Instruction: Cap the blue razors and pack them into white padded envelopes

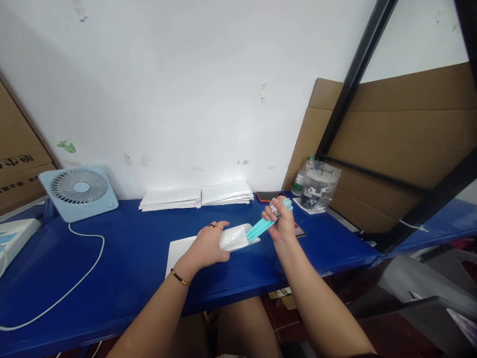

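Note:
A clear plastic bag (234,238) is gripped in my left hand (212,243), the thumb below it and the fingers curled over its left end. My right hand (282,219) is closed around a stack of teal face masks (260,228), which slants down to the left. The stack's lower end is at the bag's right-hand opening; how far it sits inside I cannot tell. Under my left hand lies a white sheet (181,248) on the blue table. A dark phone-like object (299,230) is partly hidden behind my right wrist.
Two stacks of flat white packets (171,198) (227,193) lie against the wall. A red-edged phone (269,196), a bottle (298,183) and a bagged container (319,189) stand at the right. At the left are a light blue fan (80,191) and its white cable (95,263).

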The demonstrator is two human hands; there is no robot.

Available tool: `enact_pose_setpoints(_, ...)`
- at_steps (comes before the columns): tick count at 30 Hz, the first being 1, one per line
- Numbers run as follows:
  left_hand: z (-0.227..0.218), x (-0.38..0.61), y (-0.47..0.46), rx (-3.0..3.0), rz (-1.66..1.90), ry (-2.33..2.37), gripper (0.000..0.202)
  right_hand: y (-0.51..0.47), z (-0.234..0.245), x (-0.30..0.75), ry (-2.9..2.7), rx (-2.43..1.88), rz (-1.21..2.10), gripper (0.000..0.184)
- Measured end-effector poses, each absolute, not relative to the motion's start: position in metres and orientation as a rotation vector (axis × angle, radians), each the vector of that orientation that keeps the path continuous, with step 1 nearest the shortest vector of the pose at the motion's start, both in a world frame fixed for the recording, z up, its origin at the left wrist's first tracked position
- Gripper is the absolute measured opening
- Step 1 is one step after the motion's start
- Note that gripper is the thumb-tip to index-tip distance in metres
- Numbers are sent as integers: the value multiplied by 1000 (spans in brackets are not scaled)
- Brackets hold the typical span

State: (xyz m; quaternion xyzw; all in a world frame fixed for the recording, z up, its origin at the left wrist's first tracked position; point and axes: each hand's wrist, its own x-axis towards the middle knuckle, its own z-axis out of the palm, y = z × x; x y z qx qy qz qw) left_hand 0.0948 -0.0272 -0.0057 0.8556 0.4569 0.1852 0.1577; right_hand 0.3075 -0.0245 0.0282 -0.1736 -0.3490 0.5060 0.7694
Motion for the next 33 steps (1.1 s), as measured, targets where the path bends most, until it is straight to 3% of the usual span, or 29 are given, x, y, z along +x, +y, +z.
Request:
enact_pose_setpoints(6,6,85,-34,2272,664,1060,64,-23,25,299,-678,-270,1129,29)
enact_pose_setpoints(21,11,94,-36,2240,732,1014,39,-34,15,273,-585,-366,1059,27)
enact_pose_setpoints(26,-2,108,-50,2654,685,1292,74,-30,-7,266,-506,-537,987,25)
enact_pose_setpoints(28,-10,115,-56,2714,696,1446,77,-29,-14,263,-475,-562,979,26)
enact_pose_setpoints(33,-15,125,-57,2699,724,1532,47,-36,-18,248,-409,-548,1031,24)
